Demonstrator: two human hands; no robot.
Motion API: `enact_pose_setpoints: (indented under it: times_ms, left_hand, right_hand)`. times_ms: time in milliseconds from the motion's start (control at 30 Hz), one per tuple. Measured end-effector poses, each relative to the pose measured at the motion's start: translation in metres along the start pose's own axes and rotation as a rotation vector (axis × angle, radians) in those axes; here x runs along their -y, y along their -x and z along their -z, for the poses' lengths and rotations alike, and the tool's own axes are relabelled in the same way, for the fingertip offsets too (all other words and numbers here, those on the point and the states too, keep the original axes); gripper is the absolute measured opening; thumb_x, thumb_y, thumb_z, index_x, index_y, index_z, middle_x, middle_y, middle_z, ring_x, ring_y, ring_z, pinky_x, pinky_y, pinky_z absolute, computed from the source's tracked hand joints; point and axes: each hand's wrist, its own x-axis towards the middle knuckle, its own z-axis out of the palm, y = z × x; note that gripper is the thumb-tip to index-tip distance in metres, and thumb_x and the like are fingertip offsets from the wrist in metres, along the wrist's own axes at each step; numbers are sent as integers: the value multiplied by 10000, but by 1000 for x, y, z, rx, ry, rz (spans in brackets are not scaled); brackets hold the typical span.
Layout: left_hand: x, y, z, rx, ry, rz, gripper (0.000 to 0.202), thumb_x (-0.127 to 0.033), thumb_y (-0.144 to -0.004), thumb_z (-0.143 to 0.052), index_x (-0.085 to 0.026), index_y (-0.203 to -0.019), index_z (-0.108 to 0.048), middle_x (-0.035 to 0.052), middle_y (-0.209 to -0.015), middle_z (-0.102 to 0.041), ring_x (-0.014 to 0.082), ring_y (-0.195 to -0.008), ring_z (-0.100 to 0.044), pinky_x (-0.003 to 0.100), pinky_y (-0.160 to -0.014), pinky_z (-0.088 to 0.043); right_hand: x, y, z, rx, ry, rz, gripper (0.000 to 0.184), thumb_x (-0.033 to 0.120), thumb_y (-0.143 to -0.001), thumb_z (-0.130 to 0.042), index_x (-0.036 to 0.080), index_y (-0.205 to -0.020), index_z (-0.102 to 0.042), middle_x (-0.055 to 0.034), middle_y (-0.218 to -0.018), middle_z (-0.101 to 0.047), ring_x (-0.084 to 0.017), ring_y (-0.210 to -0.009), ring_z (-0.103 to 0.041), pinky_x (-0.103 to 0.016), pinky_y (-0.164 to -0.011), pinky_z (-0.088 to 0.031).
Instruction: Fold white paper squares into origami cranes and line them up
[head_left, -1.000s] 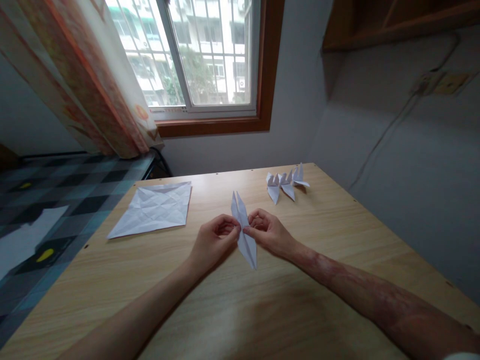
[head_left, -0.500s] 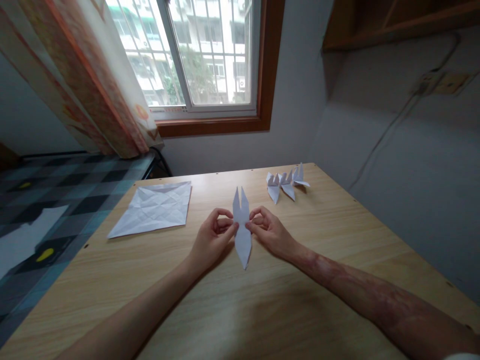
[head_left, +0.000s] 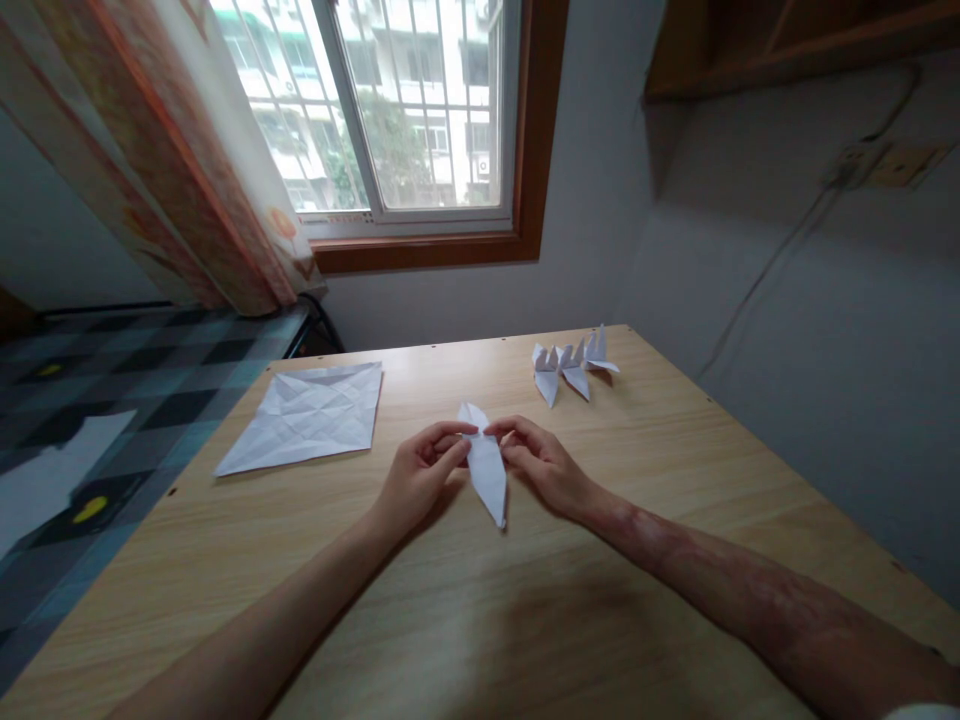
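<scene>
A folded white paper piece [head_left: 489, 478], shaped like a narrow leaf, is held over the middle of the wooden table. Its lower tip points toward me, and its far end looks short and bent up. My left hand [head_left: 420, 470] pinches its left edge between thumb and index finger. On the opposite side, my right hand [head_left: 544, 465] is closed at the paper's right edge, index fingertip on the fold near the middle and thumb beside it. The fingers hide part of the fold.
Several finished folded paper figures [head_left: 574, 370] stand at the table's back right. A creased white paper sheet [head_left: 315, 415] lies at the back left. The wooden table [head_left: 585, 620] meets a checked-cloth surface [head_left: 150, 400] on the left, where torn white paper [head_left: 60, 470] lies.
The two long points at the paper's far end no longer stand out; that end is now bent. Both index fingers have moved onto the fold, and the lower tip has swung slightly right.
</scene>
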Motion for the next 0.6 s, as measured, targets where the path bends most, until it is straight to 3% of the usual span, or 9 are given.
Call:
enact_pose_setpoints:
  times_ms: [300,467,600]
  left_hand:
    - [-5,2,0,76,41,-21,410,-420,-906,-879,-167,-1216,-786,113,-1097,-846,256,-955,-802,337,-874,-622]
    - [-5,4,-2,86,-38,-47,369,-478,-900,-899,-174,-1077,-789,81,-960,-825,215,-822,-774,279,-727,-580]
    - [-4,4,-6,65,-97,-24,353,-510,-917,-882,-176,-993,-795,68,-875,-818,203,-765,-761,274,-677,-570]
  right_hand:
    - [2,-1,-2,-35,3,3,259,441,-984,-766,260,-1169,-753,-4,-915,-672,-182,-826,-597,-288,-731,-497]
    - [-2,-3,-2,-35,-28,26,282,508,-942,-829,240,-1027,-814,-33,-1019,-709,-179,-847,-670,-314,-779,-569]
    - [-5,-4,-2,-50,-15,4,314,525,-919,-866,221,-954,-795,-29,-951,-720,-178,-828,-680,-325,-793,-581]
